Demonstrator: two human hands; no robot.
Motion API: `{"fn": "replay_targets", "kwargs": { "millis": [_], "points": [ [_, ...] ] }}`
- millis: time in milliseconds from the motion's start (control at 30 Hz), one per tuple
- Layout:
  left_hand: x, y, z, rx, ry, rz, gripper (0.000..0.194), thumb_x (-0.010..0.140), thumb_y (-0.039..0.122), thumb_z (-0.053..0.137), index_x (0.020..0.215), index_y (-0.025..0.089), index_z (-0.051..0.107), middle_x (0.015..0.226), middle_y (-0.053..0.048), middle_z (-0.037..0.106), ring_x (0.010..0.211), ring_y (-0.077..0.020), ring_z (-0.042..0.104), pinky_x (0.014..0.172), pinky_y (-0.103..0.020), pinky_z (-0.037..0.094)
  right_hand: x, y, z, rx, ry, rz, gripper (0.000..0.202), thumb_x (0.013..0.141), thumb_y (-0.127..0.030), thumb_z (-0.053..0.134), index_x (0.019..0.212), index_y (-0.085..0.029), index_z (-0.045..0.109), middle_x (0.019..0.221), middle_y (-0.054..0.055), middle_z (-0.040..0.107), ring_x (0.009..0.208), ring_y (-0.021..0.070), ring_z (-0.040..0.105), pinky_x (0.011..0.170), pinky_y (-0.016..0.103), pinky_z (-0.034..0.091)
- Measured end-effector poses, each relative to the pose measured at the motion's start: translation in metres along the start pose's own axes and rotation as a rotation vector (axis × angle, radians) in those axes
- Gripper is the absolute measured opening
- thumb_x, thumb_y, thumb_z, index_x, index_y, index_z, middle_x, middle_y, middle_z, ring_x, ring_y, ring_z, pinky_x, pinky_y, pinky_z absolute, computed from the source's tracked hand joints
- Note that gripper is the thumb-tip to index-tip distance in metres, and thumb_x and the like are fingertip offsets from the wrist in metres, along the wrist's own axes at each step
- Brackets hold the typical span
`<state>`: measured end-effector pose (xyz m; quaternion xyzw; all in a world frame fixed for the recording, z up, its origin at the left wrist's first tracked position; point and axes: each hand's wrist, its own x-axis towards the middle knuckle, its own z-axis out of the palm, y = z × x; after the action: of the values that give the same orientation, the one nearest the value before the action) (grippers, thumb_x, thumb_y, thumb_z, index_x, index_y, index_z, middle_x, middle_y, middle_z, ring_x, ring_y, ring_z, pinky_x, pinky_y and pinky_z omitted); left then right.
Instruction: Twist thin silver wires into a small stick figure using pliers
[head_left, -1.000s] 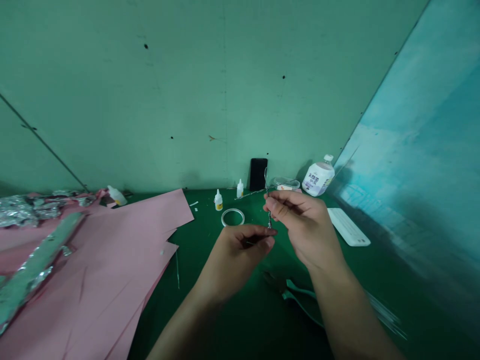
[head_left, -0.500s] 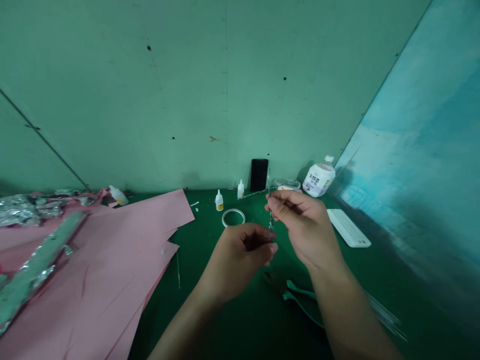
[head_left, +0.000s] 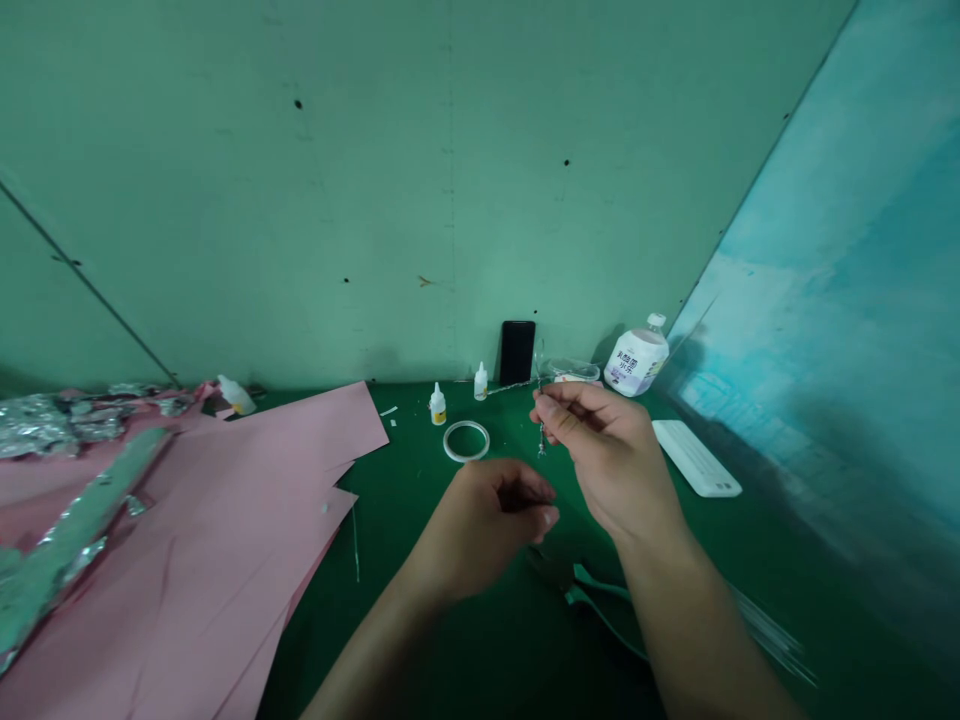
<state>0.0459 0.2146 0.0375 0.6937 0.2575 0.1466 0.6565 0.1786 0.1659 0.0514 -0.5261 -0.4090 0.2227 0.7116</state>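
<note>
My right hand (head_left: 604,445) pinches a thin twisted piece of metal wire (head_left: 541,440) between thumb and forefinger. The wire stands roughly upright, its short lower end poking out below the fingers and a thin length rising above them. Just below and to the left, my left hand (head_left: 491,525) has curled fingers, with thumb and fingertips slightly apart and nothing visible between them. Its fingertips are clear of the wire's lower end. Beneath my hands lie pliers (head_left: 592,585) with green handles, partly hidden by my right forearm.
Two small glue bottles (head_left: 438,405), a white ring (head_left: 466,441), a black phone (head_left: 517,351), a labelled bottle (head_left: 637,358) and a white slab (head_left: 696,458) stand or lie around. Pink sheets (head_left: 225,520) cover the left side. Several thin wires (head_left: 776,635) lie at right.
My left fingers have let go of the wire's lower end and dropped slightly away from it. My right hand keeps its pinch on the wire in nearly the same place.
</note>
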Motion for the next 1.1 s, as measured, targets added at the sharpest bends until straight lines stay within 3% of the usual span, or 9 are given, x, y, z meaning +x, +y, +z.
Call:
{"fn": "replay_targets", "kwargs": {
  "millis": [100, 167, 267, 367, 400, 467, 600, 833, 1100],
  "points": [
    [0.002, -0.007, -0.009, 0.116, -0.115, -0.018, 0.010, 0.077, 0.023, 0.069, 0.084, 0.016, 0.069, 0.081, -0.004, 0.071, 0.075, -0.0173, 0.066, 0.070, -0.029, 0.049, 0.000, -0.002, 0.001, 0.004, 0.016, 0.009, 0.011, 0.079, -0.031, 0.076, 0.082, -0.021, 0.076, 0.071, 0.001, 0.070, 0.065, 0.0133, 0.060, 0.059, 0.028, 0.049],
    [0.000, -0.010, -0.026, 0.269, -0.171, -0.049, 0.030, 0.072, 0.032, 0.076, 0.099, 0.019, 0.073, 0.098, -0.009, 0.074, 0.088, -0.0237, 0.070, 0.074, -0.033, 0.052, 0.000, -0.004, 0.001, -0.007, 0.011, 0.017, 0.013, 0.079, -0.032, 0.076, 0.083, -0.020, 0.076, 0.072, 0.002, 0.070, 0.065, 0.0139, 0.060, 0.058, 0.029, 0.049],
    [-0.012, -0.003, -0.058, 0.349, 0.046, -0.039, 0.061, 0.068, 0.047, 0.081, 0.123, 0.023, 0.068, 0.118, -0.013, 0.070, 0.104, -0.0308, 0.067, 0.078, -0.037, 0.056, -0.004, -0.005, 0.003, -0.042, -0.042, 0.043, 0.016, 0.079, -0.035, 0.076, 0.086, -0.020, 0.076, 0.074, 0.003, 0.071, 0.065, 0.0141, 0.060, 0.057, 0.028, 0.049],
    [-0.032, 0.012, -0.078, 0.156, 0.377, 0.229, 0.046, 0.084, 0.051, 0.067, 0.122, 0.025, 0.068, 0.124, -0.010, 0.069, 0.113, -0.0270, 0.065, 0.092, -0.037, 0.053, -0.011, -0.006, 0.009, -0.065, -0.143, 0.089, 0.016, 0.081, -0.035, 0.075, 0.090, -0.022, 0.076, 0.078, 0.003, 0.071, 0.066, 0.0136, 0.061, 0.056, 0.027, 0.049],
    [-0.038, 0.017, -0.079, 0.106, 0.451, 0.327, 0.042, 0.087, 0.051, 0.063, 0.120, 0.026, 0.069, 0.123, -0.009, 0.070, 0.114, -0.0264, 0.064, 0.094, -0.036, 0.053, -0.014, -0.006, 0.013, -0.071, -0.176, 0.103, 0.015, 0.082, -0.034, 0.074, 0.090, -0.022, 0.076, 0.078, 0.002, 0.071, 0.066, 0.0134, 0.061, 0.057, 0.026, 0.049],
    [-0.048, 0.024, -0.076, 0.122, 0.478, 0.381, 0.039, 0.088, 0.051, 0.063, 0.117, 0.026, 0.071, 0.116, -0.007, 0.073, 0.111, -0.0264, 0.066, 0.092, -0.035, 0.054, -0.021, -0.005, 0.021, -0.085, -0.228, 0.123, 0.012, 0.084, -0.034, 0.072, 0.088, -0.023, 0.075, 0.077, 0.002, 0.071, 0.066, 0.0129, 0.061, 0.056, 0.025, 0.048],
    [-0.052, 0.028, -0.066, 0.222, 0.463, 0.321, 0.035, 0.089, 0.050, 0.063, 0.108, 0.023, 0.075, 0.098, -0.005, 0.077, 0.098, -0.0253, 0.070, 0.085, -0.034, 0.056, -0.031, -0.004, 0.035, -0.135, -0.302, 0.121, 0.010, 0.084, -0.032, 0.070, 0.085, -0.022, 0.072, 0.077, 0.001, 0.069, 0.067, 0.0131, 0.061, 0.056, 0.024, 0.047],
    [-0.043, 0.021, -0.072, 0.091, 0.430, 0.296, 0.026, 0.086, 0.043, 0.068, 0.097, 0.022, 0.078, 0.095, -0.003, 0.078, 0.096, -0.0227, 0.071, 0.082, -0.030, 0.057, -0.034, -0.001, 0.042, -0.147, -0.370, 0.133, 0.010, 0.088, -0.028, 0.063, 0.084, -0.020, 0.066, 0.067, 0.000, 0.065, 0.062, 0.0146, 0.063, 0.058, 0.027, 0.051],
    [-0.039, 0.019, -0.073, 0.029, 0.403, 0.286, 0.019, 0.086, 0.031, 0.067, 0.099, 0.021, 0.075, 0.094, -0.003, 0.078, 0.091, -0.0190, 0.073, 0.084, -0.030, 0.058, -0.034, 0.009, 0.040, -0.059, -0.362, 0.219, 0.013, 0.090, -0.026, 0.060, 0.080, -0.018, 0.065, 0.057, -0.002, 0.058, 0.053, 0.0115, 0.053, 0.053, 0.025, 0.043]
  ]
}}
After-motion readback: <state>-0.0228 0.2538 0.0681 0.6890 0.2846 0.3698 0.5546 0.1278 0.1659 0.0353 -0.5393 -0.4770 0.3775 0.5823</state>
